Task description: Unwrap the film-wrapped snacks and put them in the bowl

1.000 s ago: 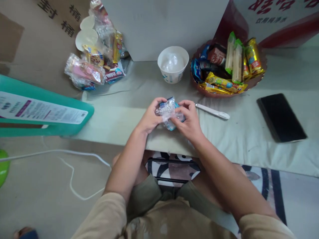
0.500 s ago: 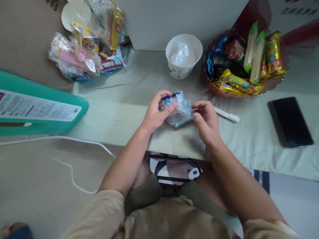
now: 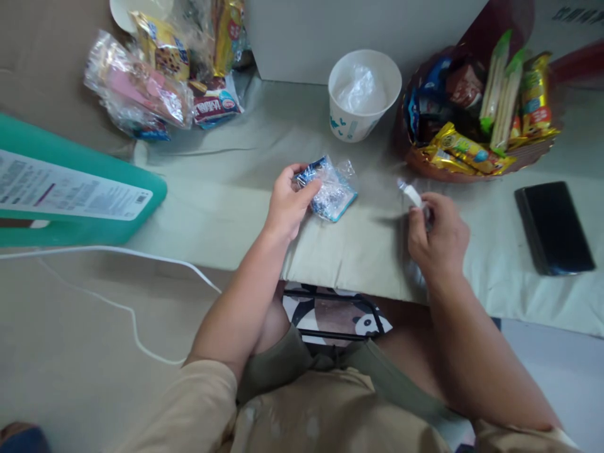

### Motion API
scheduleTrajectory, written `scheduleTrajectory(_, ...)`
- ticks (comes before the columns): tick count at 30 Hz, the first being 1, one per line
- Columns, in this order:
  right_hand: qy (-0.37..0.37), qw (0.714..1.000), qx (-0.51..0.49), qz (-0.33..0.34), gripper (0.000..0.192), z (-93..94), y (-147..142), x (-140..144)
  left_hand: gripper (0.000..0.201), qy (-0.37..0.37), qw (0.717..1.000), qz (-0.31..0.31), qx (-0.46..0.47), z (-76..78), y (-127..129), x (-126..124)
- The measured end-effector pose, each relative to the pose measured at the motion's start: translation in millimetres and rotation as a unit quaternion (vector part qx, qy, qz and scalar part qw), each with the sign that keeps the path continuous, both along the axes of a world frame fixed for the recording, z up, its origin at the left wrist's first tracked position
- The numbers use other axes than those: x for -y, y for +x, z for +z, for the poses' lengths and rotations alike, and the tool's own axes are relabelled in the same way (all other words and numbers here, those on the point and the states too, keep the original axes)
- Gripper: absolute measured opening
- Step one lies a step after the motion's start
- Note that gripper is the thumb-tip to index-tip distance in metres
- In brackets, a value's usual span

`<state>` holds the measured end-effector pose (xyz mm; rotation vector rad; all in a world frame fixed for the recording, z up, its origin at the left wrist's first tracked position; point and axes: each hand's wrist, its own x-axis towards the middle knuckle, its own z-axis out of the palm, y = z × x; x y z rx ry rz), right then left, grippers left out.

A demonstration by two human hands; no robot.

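My left hand [image 3: 292, 204] is closed on a blue snack packet [image 3: 330, 202] with crinkled clear plastic over it, thumb on top and fingers at the left edge. The packet is just above the cloth-covered table. To the right, apart from the packet, my right hand [image 3: 438, 233] grips a slim white tool [image 3: 412, 195] that looks like a small utility knife. Its narrow end points up and left; the rest is hidden in my fingers. Beyond the packet stands a white paper cup [image 3: 357, 123] with crumpled clear plastic inside.
A brown basket [image 3: 472, 171] of wrapped snacks stands at the back right, with a black phone [image 3: 555, 228] in front. Snack packets [image 3: 163, 94] are piled at the back left. A green container [image 3: 151, 189] and a white cable [image 3: 136, 251] are at the left.
My right hand has left the packet, moved right and picked up the white tool from the table. My left hand keeps hold of the packet. The view has shifted slightly.
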<state>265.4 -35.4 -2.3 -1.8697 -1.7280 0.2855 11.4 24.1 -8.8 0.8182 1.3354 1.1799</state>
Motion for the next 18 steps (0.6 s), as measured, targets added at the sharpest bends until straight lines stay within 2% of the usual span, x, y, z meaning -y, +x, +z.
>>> scheduleTrajectory(1, -0.016, 0.997, -0.073, 0.025, 0.029, 2.9, -8.9, 3.6, 0.042, -0.002, 1.0, -0.007, 0.003, 0.3, 2.4, 0.6)
scheduleTrajectory(3, -0.077, 0.969, -0.222, 0.075, 0.033, 6.5, -28.4, 10.3, 0.041, 0.002, 0.999, -0.028, 0.017, 1.0, 8.2, 2.9)
scheduleTrajectory(6, -0.147, 0.926, -0.336, 0.089, 0.039, 7.7, -51.7, 13.0, 0.04, 0.02, 0.996, -0.079, 0.036, 2.3, 18.5, 8.1)
scheduleTrajectory(11, -0.188, 0.925, -0.321, 0.078, 0.044, 14.9, -60.4, 2.2, 0.05, 0.033, 0.99, -0.126, 0.053, 2.5, 27.2, 12.9)
scheduleTrajectory(15, -0.206, 0.935, -0.273, 0.099, 0.043, 24.3, -50.5, 1.8, 0.05, 0.016, 0.993, -0.085, 0.075, 3.2, 12.6, 5.6)
scheduleTrajectory(18, -0.226, 0.941, -0.224, 0.114, 0.041, 26.6, -36.0, 4.7, 0.045, 0.04, 0.996, -0.051, 0.066, 2.6, -6.8, -3.6)
